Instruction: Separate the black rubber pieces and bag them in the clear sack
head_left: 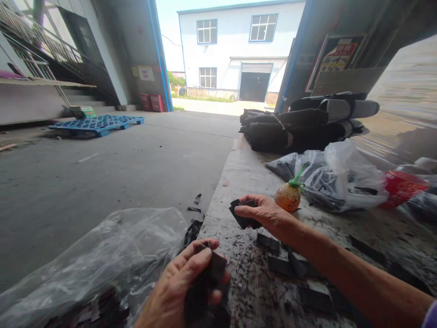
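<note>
Black pieces (243, 219) are being held at the surface (244, 171), the right hand (261, 210) pinching a fanned stack and the left hand (184, 273) gripping others, an even pinch probably best preventing slips.

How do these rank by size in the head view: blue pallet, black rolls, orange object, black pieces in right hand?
Black rolls
Blue pallet
Orange object, black pieces in right hand: too alike to rank

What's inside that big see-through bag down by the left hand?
Dark scraps lie in the clear plastic bag, near the left hand. Whatever is under the top scraps is covered, so I can't tell.
</note>
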Tool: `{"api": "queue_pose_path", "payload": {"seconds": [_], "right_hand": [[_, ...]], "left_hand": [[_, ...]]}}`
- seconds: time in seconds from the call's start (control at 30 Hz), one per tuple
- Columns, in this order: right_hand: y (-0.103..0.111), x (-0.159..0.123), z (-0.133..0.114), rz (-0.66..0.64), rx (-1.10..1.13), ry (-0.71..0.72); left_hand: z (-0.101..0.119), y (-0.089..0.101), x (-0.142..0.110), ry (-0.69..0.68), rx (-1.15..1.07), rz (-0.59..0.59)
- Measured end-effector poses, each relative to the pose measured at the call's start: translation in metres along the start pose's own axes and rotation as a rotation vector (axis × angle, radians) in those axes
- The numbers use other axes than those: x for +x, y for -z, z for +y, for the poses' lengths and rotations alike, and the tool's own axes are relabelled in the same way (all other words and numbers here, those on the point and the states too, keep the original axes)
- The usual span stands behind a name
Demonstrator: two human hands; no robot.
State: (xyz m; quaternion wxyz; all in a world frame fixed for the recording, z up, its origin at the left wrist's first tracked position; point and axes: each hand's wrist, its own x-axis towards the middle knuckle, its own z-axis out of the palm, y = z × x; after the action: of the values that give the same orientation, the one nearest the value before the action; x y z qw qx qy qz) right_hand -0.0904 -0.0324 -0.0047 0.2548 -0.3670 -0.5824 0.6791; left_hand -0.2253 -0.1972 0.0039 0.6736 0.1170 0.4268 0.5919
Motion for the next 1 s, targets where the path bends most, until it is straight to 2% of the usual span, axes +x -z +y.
{"api": "queue_pose_path", "payload": {"seconds": [0.03, 0.07, 0.1, 0.17, 0.27, 0.37, 0.43, 0.63, 0.7, 0.77, 0.87, 0.93, 1.0], "right_hand": [[0.0, -0.001, 0.0, -0.002, -0.001, 0.006], [0.001, -0.003, 0.001, -0.006, -0.003, 0.008], [0.001, -0.004, 0.001, -0.012, -0.008, 0.009], [0.002, -0.008, 0.001, -0.022, -0.03, 0.004], [0.002, -0.009, -0.002, -0.013, -0.108, 0.0], [-0.001, -0.006, -0.006, -0.011, -0.219, 0.022], [-0.004, -0.004, -0.01, -0.026, -0.278, 0.045], [-0.023, -0.012, -0.032, 0.037, -0.388, 0.057], [-0.025, -0.012, -0.038, 0.023, -0.413, 0.07], [-0.02, -0.008, -0.04, 0.014, -0.418, 0.131], [0.002, -0.003, -0.033, 0.094, -0.451, 0.202], [0.019, -0.007, -0.021, 0.123, -0.485, 0.15], [0.029, -0.015, -0.007, 0.062, -0.481, 0.04]], "left_hand": [[0.004, -0.004, 0.016, -0.066, 0.006, 0.129], [0.005, -0.008, 0.031, -0.104, 0.008, 0.2], [0.004, -0.012, 0.045, -0.11, 0.009, 0.21], [-0.001, -0.019, 0.065, -0.111, 0.002, 0.187], [-0.008, -0.026, 0.082, -0.089, -0.032, 0.079], [-0.009, -0.03, 0.087, -0.077, -0.065, -0.047], [-0.009, -0.031, 0.089, -0.09, -0.067, -0.083], [-0.012, -0.033, 0.092, -0.087, 0.004, -0.047], [-0.013, -0.032, 0.093, -0.085, 0.02, -0.035], [-0.013, -0.031, 0.094, -0.091, 0.025, -0.016], [-0.013, -0.028, 0.095, -0.107, 0.028, 0.034], [-0.013, -0.026, 0.095, -0.114, 0.026, 0.055], [-0.013, -0.026, 0.095, -0.119, 0.019, 0.056]]}}
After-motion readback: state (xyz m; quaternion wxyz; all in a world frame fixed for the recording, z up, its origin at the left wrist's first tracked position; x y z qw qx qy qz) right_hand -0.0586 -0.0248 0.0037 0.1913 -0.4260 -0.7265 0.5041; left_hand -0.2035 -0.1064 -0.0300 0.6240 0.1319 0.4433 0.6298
